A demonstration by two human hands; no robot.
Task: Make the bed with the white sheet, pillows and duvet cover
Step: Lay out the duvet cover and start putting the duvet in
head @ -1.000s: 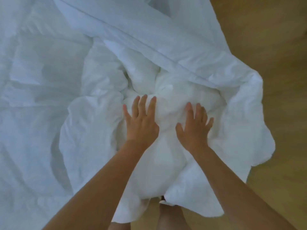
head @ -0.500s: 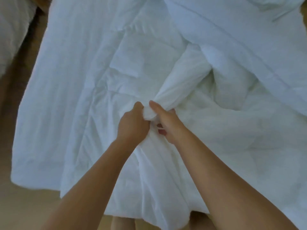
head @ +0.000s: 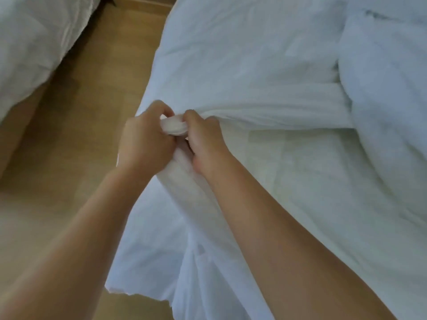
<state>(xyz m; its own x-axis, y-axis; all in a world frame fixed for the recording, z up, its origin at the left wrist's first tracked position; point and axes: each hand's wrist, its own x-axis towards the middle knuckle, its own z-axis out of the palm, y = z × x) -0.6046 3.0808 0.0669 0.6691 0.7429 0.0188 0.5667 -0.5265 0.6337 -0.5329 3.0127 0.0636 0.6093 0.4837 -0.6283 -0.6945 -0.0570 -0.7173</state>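
A white duvet cover (head: 254,72) lies spread and rumpled over most of the view, its lower edge hanging onto the floor. My left hand (head: 145,139) and my right hand (head: 204,144) sit side by side at its left edge, both gripping one bunched fold of the cloth (head: 174,128). A taut band of fabric runs from that fold to the right. A thicker, puffy mass of white duvet (head: 383,93) lies on the right. No pillows are in view.
Wooden floor (head: 76,139) fills the left side. More white bedding (head: 32,42) hangs over something at the top left, with a dark gap beneath it. A wooden skirting strip (head: 143,1) runs along the top.
A second ago both hands lay flat on the rumpled cloth. They then closed on a fold, and now they have pulled it left to the cloth's edge; the view has swung left.
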